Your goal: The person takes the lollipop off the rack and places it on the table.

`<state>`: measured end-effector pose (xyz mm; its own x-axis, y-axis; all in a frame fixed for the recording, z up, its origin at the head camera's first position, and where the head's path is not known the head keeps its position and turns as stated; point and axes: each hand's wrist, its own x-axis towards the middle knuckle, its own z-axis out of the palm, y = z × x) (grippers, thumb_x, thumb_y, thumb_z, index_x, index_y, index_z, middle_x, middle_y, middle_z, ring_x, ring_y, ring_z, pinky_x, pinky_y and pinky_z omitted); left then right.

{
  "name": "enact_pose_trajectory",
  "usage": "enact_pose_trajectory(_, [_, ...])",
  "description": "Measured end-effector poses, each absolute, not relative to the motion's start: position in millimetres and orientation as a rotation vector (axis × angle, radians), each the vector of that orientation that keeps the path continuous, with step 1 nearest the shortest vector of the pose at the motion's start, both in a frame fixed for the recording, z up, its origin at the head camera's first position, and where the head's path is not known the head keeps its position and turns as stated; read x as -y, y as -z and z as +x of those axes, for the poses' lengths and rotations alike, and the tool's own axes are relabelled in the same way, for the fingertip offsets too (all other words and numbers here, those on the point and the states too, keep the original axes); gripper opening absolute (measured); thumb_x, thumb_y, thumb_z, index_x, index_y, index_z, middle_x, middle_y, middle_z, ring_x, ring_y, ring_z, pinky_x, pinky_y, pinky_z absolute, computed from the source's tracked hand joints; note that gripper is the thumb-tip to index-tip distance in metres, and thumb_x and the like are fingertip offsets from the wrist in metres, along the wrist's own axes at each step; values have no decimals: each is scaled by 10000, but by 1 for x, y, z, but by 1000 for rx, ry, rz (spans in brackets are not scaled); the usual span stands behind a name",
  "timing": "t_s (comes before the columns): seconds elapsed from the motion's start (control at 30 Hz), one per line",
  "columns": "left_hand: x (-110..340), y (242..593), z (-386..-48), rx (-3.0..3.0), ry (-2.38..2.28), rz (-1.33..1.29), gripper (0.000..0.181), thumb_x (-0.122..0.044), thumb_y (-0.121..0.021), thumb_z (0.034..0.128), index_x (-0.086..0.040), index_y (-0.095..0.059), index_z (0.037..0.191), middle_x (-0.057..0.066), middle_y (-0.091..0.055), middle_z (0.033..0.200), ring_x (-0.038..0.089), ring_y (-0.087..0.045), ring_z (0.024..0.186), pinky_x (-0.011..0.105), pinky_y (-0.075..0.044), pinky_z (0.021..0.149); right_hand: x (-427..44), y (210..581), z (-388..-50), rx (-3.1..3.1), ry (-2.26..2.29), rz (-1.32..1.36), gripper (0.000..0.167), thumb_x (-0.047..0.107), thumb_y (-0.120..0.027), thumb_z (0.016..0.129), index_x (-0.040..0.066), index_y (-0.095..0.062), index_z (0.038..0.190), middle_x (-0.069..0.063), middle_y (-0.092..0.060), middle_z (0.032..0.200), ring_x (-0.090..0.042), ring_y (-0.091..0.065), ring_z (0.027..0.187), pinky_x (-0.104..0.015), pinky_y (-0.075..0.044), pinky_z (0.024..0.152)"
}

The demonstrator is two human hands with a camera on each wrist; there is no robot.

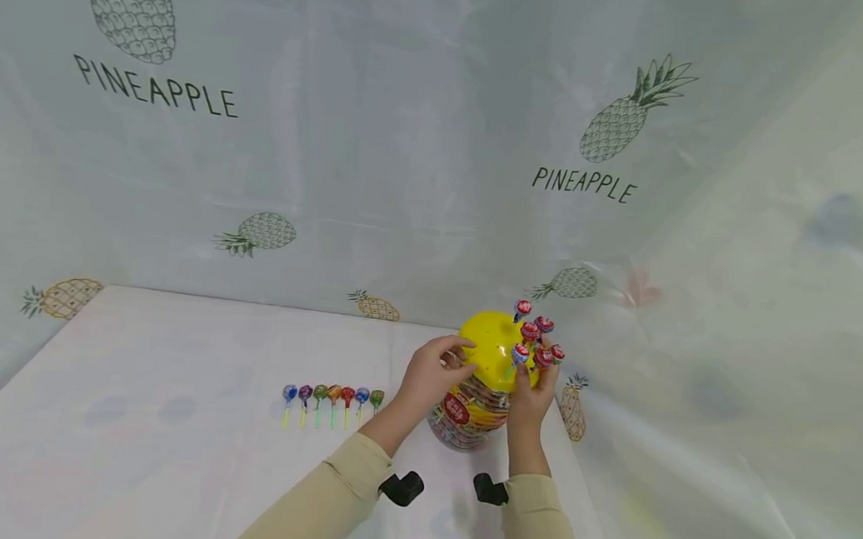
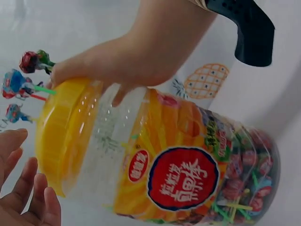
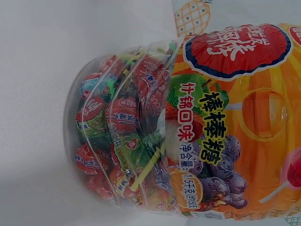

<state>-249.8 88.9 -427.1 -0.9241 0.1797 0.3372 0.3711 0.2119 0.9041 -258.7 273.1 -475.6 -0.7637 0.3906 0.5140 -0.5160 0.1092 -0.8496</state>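
Note:
A clear jar (image 1: 466, 414) with a yellow lid (image 1: 490, 345) stands upright near the table's back edge; wrapped lollipops (image 3: 124, 113) fill its lower part. Several lollipops (image 1: 530, 332) stick up from the lid's right side. The right hand (image 1: 531, 398) lies against the lid's right side, its fingers near those lollipops; whether it pinches one cannot be told. At the lid's left, the left hand (image 1: 435, 374) has its fingers apart and bent a little, with nothing between them. In the left wrist view, the left hand's fingers (image 2: 23, 193) are beside the lid (image 2: 61, 136).
Left of the jar, several lollipops (image 1: 333, 393) lie in a row on the white table (image 1: 168, 385), sticks toward the person. The left forearm passes close to the row's right end. Behind and to the right hangs a pineapple-print sheet (image 1: 411, 134).

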Motion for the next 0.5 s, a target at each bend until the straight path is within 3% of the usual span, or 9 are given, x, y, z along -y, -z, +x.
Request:
enact_pose_trajectory(0.13, [-98, 418, -254, 2315, 1757, -551, 286, -182, -766, 861, -145, -694, 1135, -27, -611, 933, 123, -565, 827, 225, -510, 713, -274, 477, -261, 1712, -1728, 180, 528, 10, -494, 979, 65, -341, 1481, -88, -429, 1438, -215, -446, 1285, -227, -394, 1017])
enact_pose_trajectory(0.37, [-112, 398, -265, 2289, 1751, -590, 279, -192, -753, 873, -156, -695, 1144, -22, -614, 939, 124, -578, 839, 192, -515, 675, -266, 460, -247, 1719, -1722, 216, 505, -7, -500, 977, 105, -392, 1458, -71, -446, 1403, -189, -471, 1252, -240, -410, 1006])
enact_pose_trajectory(0.5, [-120, 388, -267, 2235, 1789, -648, 258, -205, -730, 894, -147, -700, 1144, -15, -627, 944, 121, -577, 832, 192, -515, 664, -269, 464, -252, 1670, -1755, 259, 497, -3, -501, 980, 52, -370, 1456, -77, -443, 1392, -198, -478, 1241, -248, -417, 1003])
